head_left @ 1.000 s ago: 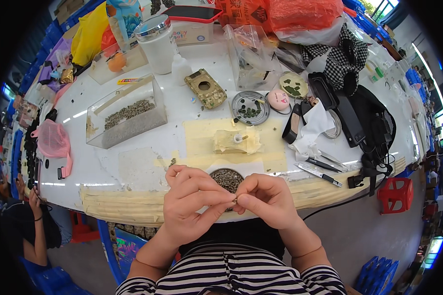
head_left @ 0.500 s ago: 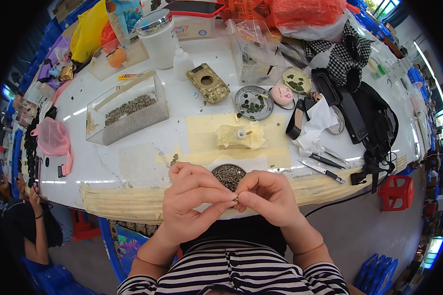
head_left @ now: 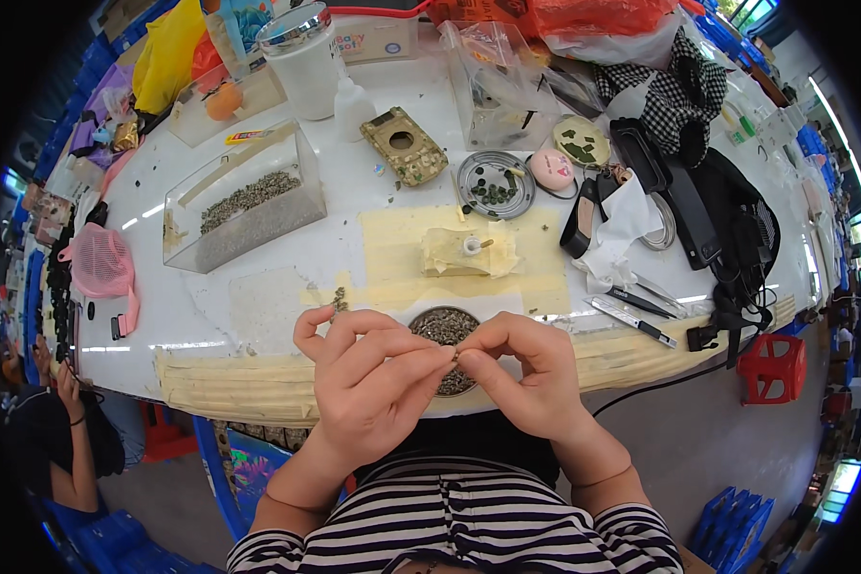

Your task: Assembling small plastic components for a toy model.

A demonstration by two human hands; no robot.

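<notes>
My left hand [head_left: 373, 381] and my right hand [head_left: 528, 378] meet fingertip to fingertip over the near edge of the table. Thumb and forefinger of each are pinched together around a tiny piece, mostly hidden by the fingertips and too small to name. Right beneath them sits a round dish [head_left: 471, 317] filled with small grey-brown parts [head_left: 440, 326], partly covered by my hands. Beyond it, a tape-wrapped block [head_left: 454, 256] with a white round fitting on top rests on yellow tape. Some small loose parts [head_left: 340, 298] lie beside my left fingers.
A clear bin [head_left: 258, 234] of small parts stands left. Farther back are a camouflage model tank hull [head_left: 404, 145], a white dropper bottle [head_left: 354, 113] and a round tin [head_left: 496, 186] holding green pieces. A utility knife [head_left: 633, 321] and tweezers [head_left: 658, 291] lie right.
Both hands have risen slightly in the picture, fingertips still together. My left outer fingers are lifted and spread a little more. The dish shows more of its contents.
</notes>
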